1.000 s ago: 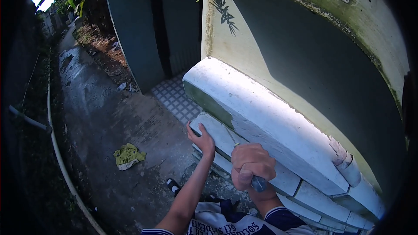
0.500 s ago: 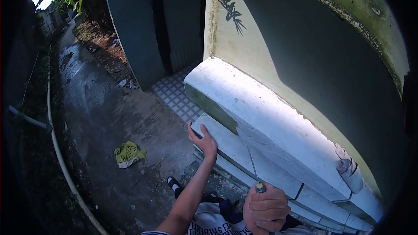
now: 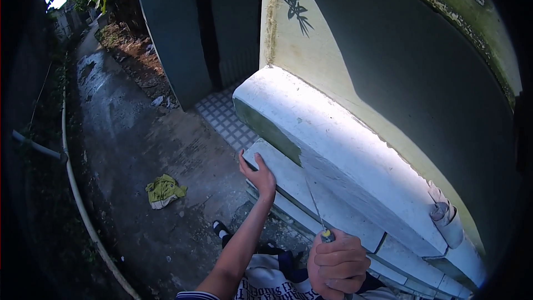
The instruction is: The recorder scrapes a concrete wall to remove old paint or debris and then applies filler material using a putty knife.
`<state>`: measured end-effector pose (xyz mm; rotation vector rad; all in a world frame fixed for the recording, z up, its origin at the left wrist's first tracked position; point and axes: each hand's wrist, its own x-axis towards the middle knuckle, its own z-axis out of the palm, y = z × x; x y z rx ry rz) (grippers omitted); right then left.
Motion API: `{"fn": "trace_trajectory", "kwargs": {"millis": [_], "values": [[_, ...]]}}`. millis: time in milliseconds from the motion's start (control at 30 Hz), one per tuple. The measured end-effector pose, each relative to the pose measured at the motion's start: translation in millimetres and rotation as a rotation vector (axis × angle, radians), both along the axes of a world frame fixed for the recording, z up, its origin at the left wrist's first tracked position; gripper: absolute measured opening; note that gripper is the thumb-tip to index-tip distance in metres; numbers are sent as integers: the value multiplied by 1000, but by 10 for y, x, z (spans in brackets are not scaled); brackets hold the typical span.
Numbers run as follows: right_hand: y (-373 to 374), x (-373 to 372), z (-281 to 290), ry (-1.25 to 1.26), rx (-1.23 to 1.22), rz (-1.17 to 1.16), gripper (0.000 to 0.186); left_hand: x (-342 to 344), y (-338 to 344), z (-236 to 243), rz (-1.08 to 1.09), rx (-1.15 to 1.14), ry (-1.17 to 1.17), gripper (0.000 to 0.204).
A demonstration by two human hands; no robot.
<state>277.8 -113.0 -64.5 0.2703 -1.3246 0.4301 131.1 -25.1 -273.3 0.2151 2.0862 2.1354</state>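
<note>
My right hand is wrapped round the handle of a screwdriver, which has a yellow collar and a long thin shaft. The shaft points up and away, its tip by the front face of the upper white ledge. There a green painted patch ends and a paler, rough surface begins; I cannot tell whether the tip touches it. Against the left end of the lower white slab rests my left hand, thumb and fingers apart, holding no tool.
A rolled grey sheet lies on the ledge at right. A yellow-green cloth is on the concrete path. Along the left runs a pale pipe. A dark door panel stands beside the tiled floor.
My right hand and the screwdriver have shifted slightly left and up in the picture. My left hand stays at the slab's end. The whole view has moved a little.
</note>
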Motion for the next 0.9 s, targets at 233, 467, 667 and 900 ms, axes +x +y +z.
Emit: {"fn": "trace_trajectory", "kwargs": {"millis": [233,467,667,900], "values": [[95,-25,83,-24,102,-19,27,4,72,60,-13,7,22,52],[94,-74,42,10,119,-15,33,41,101,76,-43,43,6,53],[64,-249,-30,3,125,-17,34,-93,-53,-50,11,-1,5,52],[298,-217,-67,-224,-67,-47,34,-75,-54,-2,10,22,1,52]]}}
